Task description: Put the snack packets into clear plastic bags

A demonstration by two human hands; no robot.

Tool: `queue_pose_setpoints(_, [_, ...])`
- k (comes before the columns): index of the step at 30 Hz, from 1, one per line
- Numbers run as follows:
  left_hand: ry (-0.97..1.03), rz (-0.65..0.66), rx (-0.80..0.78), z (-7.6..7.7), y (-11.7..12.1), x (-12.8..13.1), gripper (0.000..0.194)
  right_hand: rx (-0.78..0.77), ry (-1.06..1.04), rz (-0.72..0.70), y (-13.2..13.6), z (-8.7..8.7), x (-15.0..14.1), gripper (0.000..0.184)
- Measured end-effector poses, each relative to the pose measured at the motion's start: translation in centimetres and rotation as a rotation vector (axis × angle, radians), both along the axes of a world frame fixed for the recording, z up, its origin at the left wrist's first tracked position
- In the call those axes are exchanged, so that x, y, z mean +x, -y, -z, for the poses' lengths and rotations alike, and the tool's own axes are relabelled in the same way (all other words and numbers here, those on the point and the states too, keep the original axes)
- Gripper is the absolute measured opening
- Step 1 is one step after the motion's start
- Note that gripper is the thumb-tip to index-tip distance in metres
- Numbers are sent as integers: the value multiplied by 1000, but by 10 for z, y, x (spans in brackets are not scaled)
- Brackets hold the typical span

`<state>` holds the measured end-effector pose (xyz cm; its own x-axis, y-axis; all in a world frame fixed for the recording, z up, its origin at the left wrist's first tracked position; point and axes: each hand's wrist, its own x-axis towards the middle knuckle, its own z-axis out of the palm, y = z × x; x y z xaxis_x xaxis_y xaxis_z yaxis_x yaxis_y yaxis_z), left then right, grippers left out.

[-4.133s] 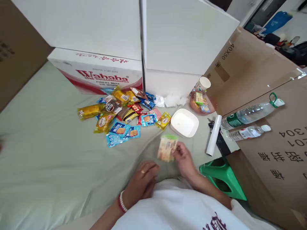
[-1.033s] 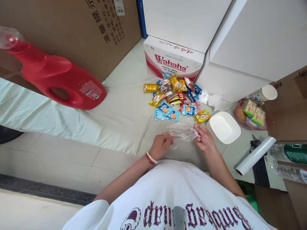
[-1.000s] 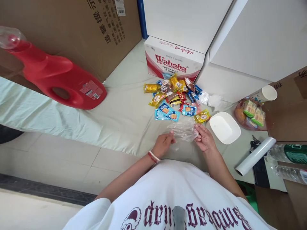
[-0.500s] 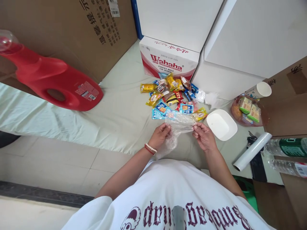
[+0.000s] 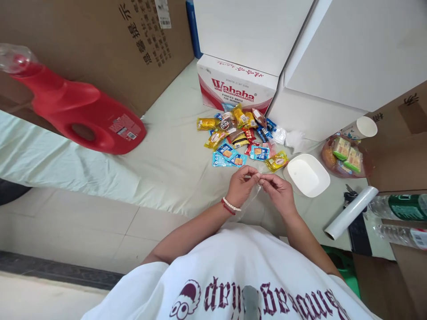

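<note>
My left hand (image 5: 240,184) and my right hand (image 5: 279,192) meet in front of my shirt, fingertips pinched together on a thin clear plastic film (image 5: 251,200). Bunched up between the fingers, the film trails down toward my shirt; whether it is a bag or a loose sheet I cannot tell. Just beyond the hands lies a pile of small wrapped snacks, with blue cracker packets (image 5: 259,152) and a yellow packet (image 5: 276,161) closest. To the right of my right hand sits a white bowl (image 5: 308,176) with nothing visible inside.
A Wahaba-style water carton printed "Wahaha" (image 5: 235,86) stands behind the snacks. At left lies a big red bottle (image 5: 90,115). On the right are a tub of snacks (image 5: 347,155), a paper cup (image 5: 365,127), a white roll (image 5: 352,212) and plastic bottles (image 5: 407,206).
My hands were apart with the film stretched between them. Now they have come together, the left moving right, and the film is gathered at the fingertips.
</note>
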<state>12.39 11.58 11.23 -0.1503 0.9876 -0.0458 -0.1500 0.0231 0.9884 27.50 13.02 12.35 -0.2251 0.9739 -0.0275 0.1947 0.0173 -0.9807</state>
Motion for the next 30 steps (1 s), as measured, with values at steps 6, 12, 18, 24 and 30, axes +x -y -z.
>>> queue_pose_setpoints(6, [182,-141,-77,16,11,-14,32,-130,-232,120,-1,4,10,19])
queue_pose_setpoints(12, [3,-119,-20,8,22,-17,24,-95,-148,-30,7,0,-4,25])
queue_pose_setpoints(18, [38,-98,-57,7,27,-15,19,-109,-201,-4,5,0,-11,17])
queue_pose_setpoints(24, [88,-143,-133,12,26,-17,26,-176,-269,60,6,4,-8,19])
queue_pose_setpoints(30, [132,-98,-114,4,20,-9,30,-126,-209,21,7,5,-10,19])
